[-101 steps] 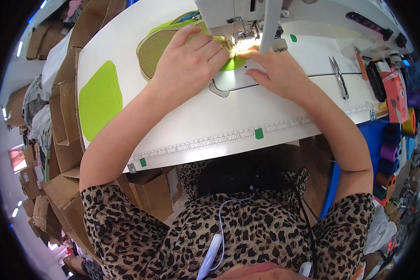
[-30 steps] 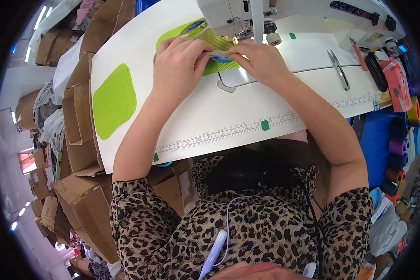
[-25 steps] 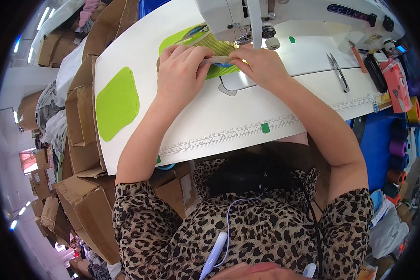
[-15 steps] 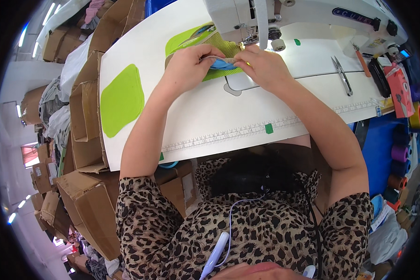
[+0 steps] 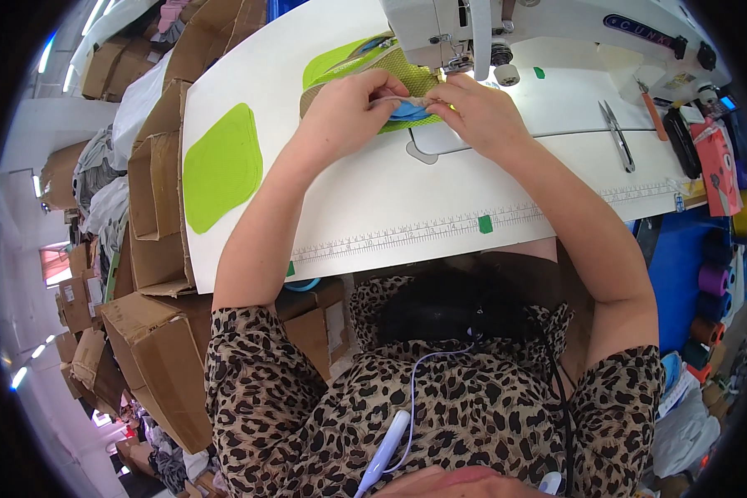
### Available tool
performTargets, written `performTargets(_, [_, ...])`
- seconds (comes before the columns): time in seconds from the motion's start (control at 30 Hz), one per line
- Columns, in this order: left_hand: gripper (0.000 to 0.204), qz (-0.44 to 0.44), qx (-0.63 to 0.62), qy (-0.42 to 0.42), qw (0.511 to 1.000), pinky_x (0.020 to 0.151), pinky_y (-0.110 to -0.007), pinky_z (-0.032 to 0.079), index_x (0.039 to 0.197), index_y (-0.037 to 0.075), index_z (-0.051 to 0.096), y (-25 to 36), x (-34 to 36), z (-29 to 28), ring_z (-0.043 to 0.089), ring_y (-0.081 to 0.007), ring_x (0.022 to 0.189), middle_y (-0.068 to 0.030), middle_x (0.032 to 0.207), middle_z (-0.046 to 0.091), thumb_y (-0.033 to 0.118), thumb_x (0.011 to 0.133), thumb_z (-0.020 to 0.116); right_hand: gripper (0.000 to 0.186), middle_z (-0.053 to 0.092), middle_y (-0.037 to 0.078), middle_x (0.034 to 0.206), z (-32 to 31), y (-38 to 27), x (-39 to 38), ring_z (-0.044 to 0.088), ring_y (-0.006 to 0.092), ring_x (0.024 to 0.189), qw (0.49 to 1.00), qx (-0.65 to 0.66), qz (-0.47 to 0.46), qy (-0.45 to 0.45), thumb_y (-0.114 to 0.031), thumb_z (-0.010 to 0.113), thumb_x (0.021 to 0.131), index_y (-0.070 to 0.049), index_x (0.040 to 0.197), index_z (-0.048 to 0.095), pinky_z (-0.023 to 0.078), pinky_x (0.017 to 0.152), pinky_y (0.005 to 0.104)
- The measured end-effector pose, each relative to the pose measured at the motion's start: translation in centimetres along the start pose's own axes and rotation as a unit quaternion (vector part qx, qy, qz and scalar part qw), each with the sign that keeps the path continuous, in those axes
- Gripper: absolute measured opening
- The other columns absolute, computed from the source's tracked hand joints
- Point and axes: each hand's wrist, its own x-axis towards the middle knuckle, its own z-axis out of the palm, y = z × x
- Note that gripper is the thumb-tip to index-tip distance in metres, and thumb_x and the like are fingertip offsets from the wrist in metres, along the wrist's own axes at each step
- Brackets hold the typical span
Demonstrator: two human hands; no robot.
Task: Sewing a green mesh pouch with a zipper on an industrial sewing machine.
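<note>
Just in front of the sewing machine [image 5: 444, 37], a lime-green mesh fabric piece [image 5: 411, 76] lies with a beige strip along its near edge and a blue layer [image 5: 408, 111] showing beneath the strip. My left hand [image 5: 349, 112] is closed on the strip at the piece's left side. My right hand [image 5: 477, 112] pinches the strip just right of the blue layer, below the needle area. A separate stack of lime-green cut pieces [image 5: 222, 162] lies on the left of the white table [image 5: 349, 216].
Metal scissors [image 5: 617, 135], an orange-handled tool [image 5: 654, 112], a black case [image 5: 682, 143] and a pink box [image 5: 716, 166] lie at the right. Thread spools [image 5: 711, 280] sit beside the table. Cardboard boxes [image 5: 153, 365] crowd the left. A printed ruler [image 5: 423, 230] runs along the front edge.
Since the first frame, both hands have come together on the beige strip and the blue layer has appeared between them. The view has shifted, so the scene sits farther right.
</note>
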Motion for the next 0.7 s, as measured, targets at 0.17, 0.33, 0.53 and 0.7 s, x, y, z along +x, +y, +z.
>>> performTargets(0.17, [0.016, 0.263, 0.269, 0.198, 0.905, 0.089, -0.036, 0.046, 0.095, 0.012, 0.070, -0.6, -0.9, 1.6, 0.065, -0.0181, 0.085, 0.0020, 0.090, 0.070, 0.008, 0.080, 0.072, 0.015, 0.062, -0.001, 0.094, 0.0, 0.1, 0.0, 0.068, 0.0201, 0.076, 1.000, 0.004, -0.006, 0.011, -0.029, 0.067, 0.093, -0.015, 0.098, 0.066, 0.056, 0.064, 0.0340])
performTargets(0.33, [0.010, 0.392, 0.300, 0.331, 0.804, 0.090, -0.037, 0.045, 0.083, 0.016, 0.067, -0.4, -1.3, 3.4, 0.064, -0.0140, 0.087, 0.0059, 0.087, 0.068, 0.010, 0.075, 0.070, 0.015, 0.064, 0.000, 0.087, -0.1, -0.1, -0.1, 0.066, 0.0210, 0.066, 0.996, -0.063, -0.057, 0.036, -0.021, 0.072, 0.089, -0.013, 0.099, 0.064, 0.054, 0.057, 0.0329])
performTargets(0.53, [0.017, 0.513, 0.156, 0.238, 0.810, 0.085, -0.036, 0.050, 0.092, 0.011, 0.070, -0.4, -4.0, 5.1, 0.064, -0.0159, 0.094, -0.0019, 0.099, 0.070, 0.008, 0.076, 0.069, 0.014, 0.068, 0.001, 0.086, -0.1, 0.7, -0.4, 0.067, 0.0216, 0.065, 0.992, -0.082, -0.071, 0.069, -0.019, 0.071, 0.088, -0.011, 0.095, 0.064, 0.053, 0.055, 0.0343])
performTargets(0.7, [0.042, 0.332, 0.137, 0.123, 0.925, 0.092, -0.042, 0.051, 0.122, 0.005, 0.064, -2.6, -2.8, 5.9, 0.062, -0.0334, 0.112, -0.0126, 0.123, 0.064, 0.015, 0.082, 0.073, 0.012, 0.070, 0.003, 0.080, -0.4, 1.0, -0.5, 0.067, 0.0223, 0.063, 0.993, -0.055, -0.066, 0.086, -0.018, 0.070, 0.089, -0.010, 0.095, 0.064, 0.052, 0.053, 0.0342])
